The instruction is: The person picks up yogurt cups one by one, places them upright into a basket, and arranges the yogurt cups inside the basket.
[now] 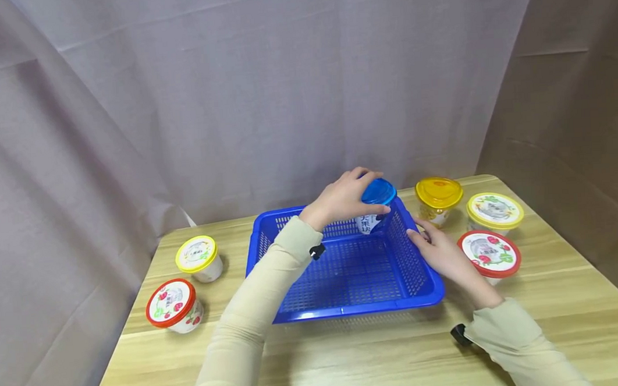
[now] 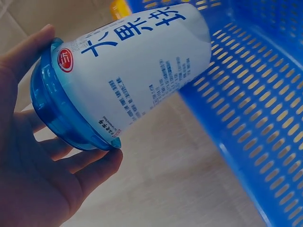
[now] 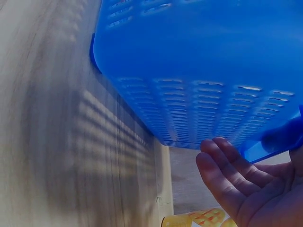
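Note:
My left hand (image 1: pixel 343 200) grips a white cup (image 2: pixel 137 66) by its blue lid (image 1: pixel 379 191), with thumb and fingers spread around the lid's edge. Large blue characters run down the cup's side. In the head view the cup is at the back right corner of a blue plastic basket (image 1: pixel 346 311), its lower end inside the rim. At the basket's right side, my right hand (image 1: pixel 438 250) holds the rim, thumb on top and the other fingers along the outside of the slotted wall (image 3: pixel 199 109).
Right of the basket stand a cup with an orange lid (image 1: pixel 439 192), a yellow-rimmed tub (image 1: pixel 495 209) and a red-rimmed tub (image 1: pixel 489 253). On the left are another yellow-rimmed tub (image 1: pixel 197 255) and red-rimmed tub (image 1: pixel 171 303). A grey curtain (image 1: pixel 262 102) hangs behind the wooden table (image 1: pixel 370 359).

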A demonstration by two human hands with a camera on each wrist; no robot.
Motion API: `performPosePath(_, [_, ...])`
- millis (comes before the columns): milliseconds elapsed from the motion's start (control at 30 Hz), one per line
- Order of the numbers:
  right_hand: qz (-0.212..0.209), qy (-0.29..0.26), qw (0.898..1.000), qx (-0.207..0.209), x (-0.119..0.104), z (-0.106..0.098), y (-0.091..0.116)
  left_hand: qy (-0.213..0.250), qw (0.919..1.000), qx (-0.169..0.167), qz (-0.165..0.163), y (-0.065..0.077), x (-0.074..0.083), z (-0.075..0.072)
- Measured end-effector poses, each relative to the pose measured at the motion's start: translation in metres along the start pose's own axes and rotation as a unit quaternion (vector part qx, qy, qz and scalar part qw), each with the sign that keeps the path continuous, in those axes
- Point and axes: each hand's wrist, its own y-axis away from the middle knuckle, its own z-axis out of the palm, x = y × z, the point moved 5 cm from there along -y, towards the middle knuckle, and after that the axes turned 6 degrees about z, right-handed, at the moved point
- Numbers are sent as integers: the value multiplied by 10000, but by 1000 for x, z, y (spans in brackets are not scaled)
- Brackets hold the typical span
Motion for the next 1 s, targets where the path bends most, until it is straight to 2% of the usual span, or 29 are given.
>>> performPosePath(200, [-1, 20, 10000, -43, -1, 4, -2, -79, 9999, -118, 25, 1, -3, 15])
performPosePath(433, [36, 57, 10000, -39, -2, 5, -3, -102, 9997, -145, 175, 0, -6, 25])
performPosePath(733, [34, 17, 10000, -62, -2, 5, -4, 140, 9995, -292, 46, -1, -16, 43])
performPosePath(1000, [32, 8, 10000, -84, -3, 8, -4, 235, 9991, -344, -8, 2, -14, 52])
